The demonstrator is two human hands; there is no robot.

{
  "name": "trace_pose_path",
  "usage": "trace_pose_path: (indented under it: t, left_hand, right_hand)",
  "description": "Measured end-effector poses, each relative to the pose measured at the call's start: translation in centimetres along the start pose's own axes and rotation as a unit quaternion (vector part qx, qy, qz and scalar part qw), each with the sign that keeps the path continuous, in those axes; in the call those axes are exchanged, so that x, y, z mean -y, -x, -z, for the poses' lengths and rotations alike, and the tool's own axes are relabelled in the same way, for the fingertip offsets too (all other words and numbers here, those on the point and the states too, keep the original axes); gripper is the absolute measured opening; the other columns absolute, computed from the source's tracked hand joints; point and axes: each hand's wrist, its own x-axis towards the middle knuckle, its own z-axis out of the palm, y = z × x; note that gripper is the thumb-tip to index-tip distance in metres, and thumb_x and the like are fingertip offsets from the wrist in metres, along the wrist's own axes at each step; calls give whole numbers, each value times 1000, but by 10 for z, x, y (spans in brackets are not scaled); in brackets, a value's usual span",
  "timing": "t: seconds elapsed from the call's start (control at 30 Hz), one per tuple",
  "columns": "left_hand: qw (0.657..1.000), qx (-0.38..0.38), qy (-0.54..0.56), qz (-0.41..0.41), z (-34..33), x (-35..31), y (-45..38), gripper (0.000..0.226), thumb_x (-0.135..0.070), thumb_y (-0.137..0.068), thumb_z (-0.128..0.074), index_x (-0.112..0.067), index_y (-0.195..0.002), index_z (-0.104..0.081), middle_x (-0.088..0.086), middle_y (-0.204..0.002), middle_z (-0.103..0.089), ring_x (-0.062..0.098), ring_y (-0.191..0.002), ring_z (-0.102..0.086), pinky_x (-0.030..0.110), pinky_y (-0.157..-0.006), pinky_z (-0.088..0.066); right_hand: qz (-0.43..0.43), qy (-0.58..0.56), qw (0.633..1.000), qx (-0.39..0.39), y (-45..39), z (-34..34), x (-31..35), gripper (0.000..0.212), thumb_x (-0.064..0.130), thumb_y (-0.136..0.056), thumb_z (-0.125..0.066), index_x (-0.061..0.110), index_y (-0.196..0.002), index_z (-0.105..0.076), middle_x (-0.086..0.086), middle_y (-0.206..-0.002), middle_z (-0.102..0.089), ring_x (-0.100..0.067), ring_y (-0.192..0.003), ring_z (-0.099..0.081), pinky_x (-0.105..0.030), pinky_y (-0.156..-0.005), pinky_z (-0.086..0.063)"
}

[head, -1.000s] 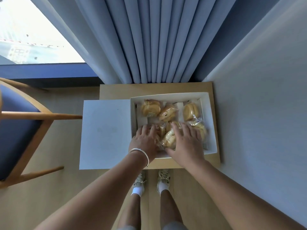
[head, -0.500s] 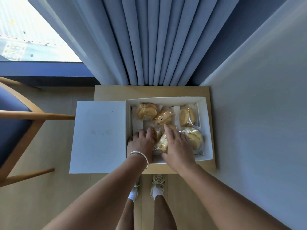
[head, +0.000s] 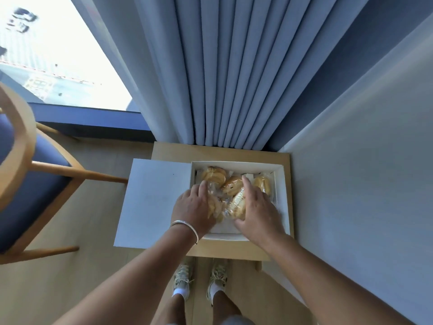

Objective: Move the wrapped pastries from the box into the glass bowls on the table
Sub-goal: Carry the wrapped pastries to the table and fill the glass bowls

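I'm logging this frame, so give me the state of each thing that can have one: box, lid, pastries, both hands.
box: open, on the small wooden table.
lid: folded out flat to the left.
wrapped pastries: all in the box, wrappers on.
left hand: inside the box, closing on a pastry.
right hand: inside the box, closing on a pastry.

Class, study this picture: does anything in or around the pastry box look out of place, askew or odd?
Two things: the glass bowls are nowhere in view, and the box lid juts past the small table's left edge, unsupported.
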Motion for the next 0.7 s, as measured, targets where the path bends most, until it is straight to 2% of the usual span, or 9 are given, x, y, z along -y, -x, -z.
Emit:
trace_pose_path:
  t: [0.13,0.27,0.47,0.57,0.7]
  left_hand:
    - [999,-51,-11,16,42,8,8,86,-47,-73,-61,-20,-143,-20,4,-135,-46,26,-118,-47,35,-99,-37]
    - [993,-94,-39,63,85,34,24,85,-42,-74,-61,-24,-145,-19,1,-137,-44,25,-120,-45,37,-102,-34]
    - [975,-137,-71,160,140,102,85,84,-43,-74,-59,-27,-145,-17,-4,-130,-44,20,-119,-45,35,-99,-35]
    - [961,-168,-67,209,159,139,125,82,-50,-77,-58,-28,-146,-20,-5,-125,-46,18,-115,-46,34,-97,-38]
    - [944,-191,-72,259,173,188,190,87,-56,-75,-59,-26,-147,-22,-4,-124,-45,18,-115,-45,35,-97,-37]
  right_hand:
    - [40,31,999,-10,-13,30,25,99,42,-79,-76,19,-150,-12,-5,-142,-43,-25,-125,-44,-36,-100,-42]
    - [98,59,993,10,-31,49,68,89,32,-79,-75,19,-147,-19,-5,-142,-39,-25,-123,-42,-36,-98,-43]
    - [195,70,977,41,-33,60,160,86,29,-80,-71,27,-147,-17,-3,-140,-32,-24,-124,-37,-39,-99,-43]
    - [237,78,967,45,-25,56,208,87,30,-82,-67,27,-150,-11,-2,-140,-32,-23,-124,-36,-39,-102,-38]
    - [284,79,955,43,-4,43,279,88,26,-79,-69,25,-148,-14,-1,-137,-42,-24,-119,-42,-40,-101,-39]
